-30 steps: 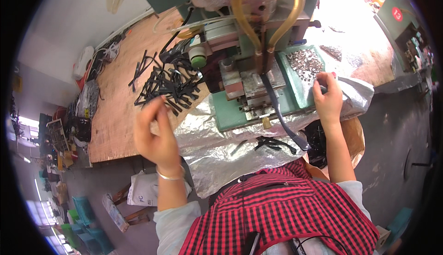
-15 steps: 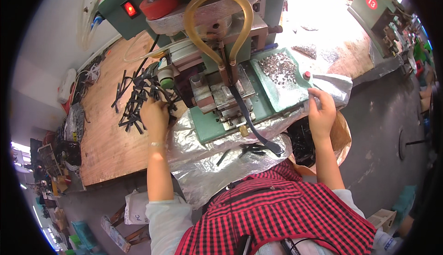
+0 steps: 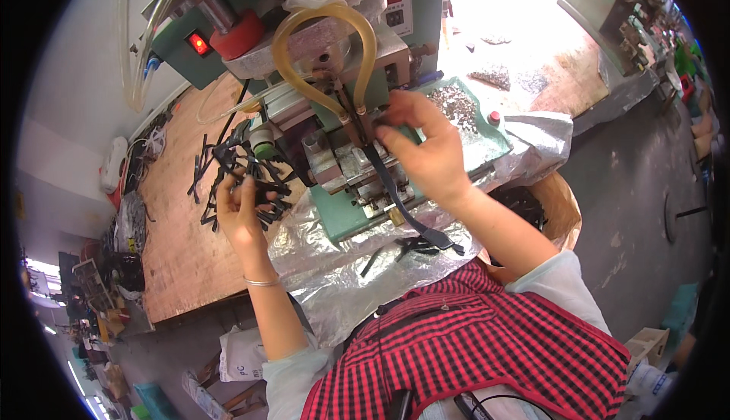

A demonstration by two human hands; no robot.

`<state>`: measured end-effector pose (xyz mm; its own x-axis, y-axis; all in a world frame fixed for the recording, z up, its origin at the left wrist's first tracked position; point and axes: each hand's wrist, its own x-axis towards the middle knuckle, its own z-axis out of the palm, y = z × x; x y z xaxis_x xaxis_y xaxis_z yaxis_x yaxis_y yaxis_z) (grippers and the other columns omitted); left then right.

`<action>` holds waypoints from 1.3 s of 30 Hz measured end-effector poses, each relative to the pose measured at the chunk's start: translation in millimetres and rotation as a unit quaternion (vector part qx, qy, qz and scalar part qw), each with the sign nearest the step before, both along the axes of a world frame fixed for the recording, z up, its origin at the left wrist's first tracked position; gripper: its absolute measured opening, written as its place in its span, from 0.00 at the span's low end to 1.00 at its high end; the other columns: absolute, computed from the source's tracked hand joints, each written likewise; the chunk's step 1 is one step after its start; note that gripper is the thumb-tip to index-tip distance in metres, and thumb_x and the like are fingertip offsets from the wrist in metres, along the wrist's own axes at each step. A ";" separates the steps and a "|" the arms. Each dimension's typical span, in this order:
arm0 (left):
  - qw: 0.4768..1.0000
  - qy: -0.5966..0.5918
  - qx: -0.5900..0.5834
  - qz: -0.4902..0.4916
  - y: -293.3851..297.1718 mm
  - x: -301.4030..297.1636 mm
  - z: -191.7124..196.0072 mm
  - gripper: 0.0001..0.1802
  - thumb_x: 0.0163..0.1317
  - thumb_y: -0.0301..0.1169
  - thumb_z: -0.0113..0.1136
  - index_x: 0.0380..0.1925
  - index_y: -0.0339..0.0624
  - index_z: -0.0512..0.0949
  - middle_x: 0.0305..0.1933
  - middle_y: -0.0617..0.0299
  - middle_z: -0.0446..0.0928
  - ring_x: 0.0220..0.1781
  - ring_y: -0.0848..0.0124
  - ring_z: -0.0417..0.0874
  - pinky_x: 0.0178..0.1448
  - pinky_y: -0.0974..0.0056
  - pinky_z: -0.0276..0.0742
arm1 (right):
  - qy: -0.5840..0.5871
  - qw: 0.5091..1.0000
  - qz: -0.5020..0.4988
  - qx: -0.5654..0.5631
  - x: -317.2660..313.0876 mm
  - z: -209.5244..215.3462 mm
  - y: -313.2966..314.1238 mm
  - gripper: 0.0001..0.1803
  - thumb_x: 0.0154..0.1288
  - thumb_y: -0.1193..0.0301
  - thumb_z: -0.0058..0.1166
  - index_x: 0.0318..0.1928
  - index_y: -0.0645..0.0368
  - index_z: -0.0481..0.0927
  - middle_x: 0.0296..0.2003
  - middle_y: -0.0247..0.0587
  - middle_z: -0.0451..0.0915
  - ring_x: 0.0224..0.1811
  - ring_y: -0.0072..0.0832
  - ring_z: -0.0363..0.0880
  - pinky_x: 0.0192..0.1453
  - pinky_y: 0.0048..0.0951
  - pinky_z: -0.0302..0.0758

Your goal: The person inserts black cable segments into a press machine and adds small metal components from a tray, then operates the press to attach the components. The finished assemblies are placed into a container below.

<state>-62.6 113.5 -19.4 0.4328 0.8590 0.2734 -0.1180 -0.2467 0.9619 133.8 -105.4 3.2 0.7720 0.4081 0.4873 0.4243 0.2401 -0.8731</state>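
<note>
- Right hand point(image 3: 426, 150) is pinching a black strap point(image 3: 391, 192) at the green press point(image 3: 342, 154); seating unfinished.
- Left hand point(image 3: 242, 211) is closing on loose black strips point(image 3: 228, 165) left of the press; many remaining.

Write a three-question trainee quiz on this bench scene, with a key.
1. True or false: the left hand rests on the pile of black strips.
2. Which hand reaches to the green machine under the yellow tube loop? A left, B right.
3. Fill in: the bench front is covered with crinkled silver ____.

Key: 1 true. 2 B, the right hand. 3 foil.
</note>
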 end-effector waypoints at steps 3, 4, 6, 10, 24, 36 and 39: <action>0.999 -0.038 0.026 0.022 -20.4 -0.7 -0.3 0.10 0.77 0.32 0.62 0.45 0.35 0.80 0.38 0.55 0.87 0.31 0.70 0.89 0.31 0.73 0.79 | 0.063 0.997 0.021 0.034 -12.2 -7.1 3.8 0.23 0.65 0.80 0.64 0.60 0.65 0.78 0.38 0.40 0.86 0.45 0.25 0.86 0.55 0.28 0.79; 0.997 -0.044 0.052 0.040 -32.2 5.1 9.5 0.09 0.77 0.30 0.61 0.45 0.34 0.80 0.40 0.53 0.88 0.32 0.69 0.89 0.33 0.71 0.81 | 0.087 0.995 0.020 0.051 -13.6 -5.2 3.1 0.23 0.65 0.80 0.64 0.60 0.65 0.78 0.38 0.39 0.86 0.45 0.24 0.85 0.55 0.27 0.79; 0.985 -0.108 0.128 0.030 -60.1 13.3 33.1 0.08 0.77 0.28 0.60 0.45 0.32 0.80 0.42 0.50 0.88 0.34 0.68 0.90 0.35 0.70 0.82 | 0.102 0.993 0.032 0.040 -14.6 2.2 0.0 0.26 0.64 0.79 0.65 0.63 0.65 0.76 0.40 0.39 0.87 0.45 0.23 0.85 0.55 0.26 0.78; 0.897 -0.144 0.414 -0.059 -99.2 20.4 49.9 0.07 0.72 0.21 0.63 0.48 0.33 0.81 0.45 0.46 0.89 0.38 0.64 0.91 0.36 0.66 0.83 | 0.111 0.991 0.064 0.030 -26.2 23.2 -0.8 0.28 0.65 0.80 0.62 0.65 0.66 0.73 0.43 0.44 0.87 0.51 0.26 0.85 0.60 0.29 0.77; 0.766 -0.058 0.627 -0.130 -119.1 66.2 25.9 0.13 0.50 0.25 0.79 0.37 0.45 0.88 0.45 0.55 0.88 0.23 0.74 0.80 0.24 0.69 0.68 | -0.024 0.972 -0.198 -0.125 93.9 -76.4 -82.8 0.21 0.67 0.79 0.55 0.60 0.60 0.82 0.53 0.46 0.87 0.55 0.37 0.87 0.61 0.35 0.79; 0.868 0.014 0.476 -0.142 -143.3 34.4 21.7 0.25 0.50 0.22 0.79 0.52 0.44 0.86 0.55 0.52 0.88 0.35 0.66 0.89 0.33 0.67 0.79 | -0.188 0.850 -0.252 -0.423 68.5 -89.9 -69.9 0.09 0.62 0.65 0.66 0.35 0.56 0.84 0.39 0.45 0.83 0.44 0.50 0.82 0.50 0.50 0.78; 0.844 0.023 0.528 -0.085 -133.9 -7.6 -4.4 0.20 0.57 0.25 0.76 0.51 0.44 0.86 0.57 0.56 0.87 0.29 0.70 0.82 0.32 0.69 0.75 | -0.194 0.876 -0.225 -0.380 67.0 -90.6 -81.9 0.08 0.62 0.66 0.66 0.36 0.56 0.84 0.37 0.43 0.85 0.44 0.46 0.84 0.51 0.44 0.80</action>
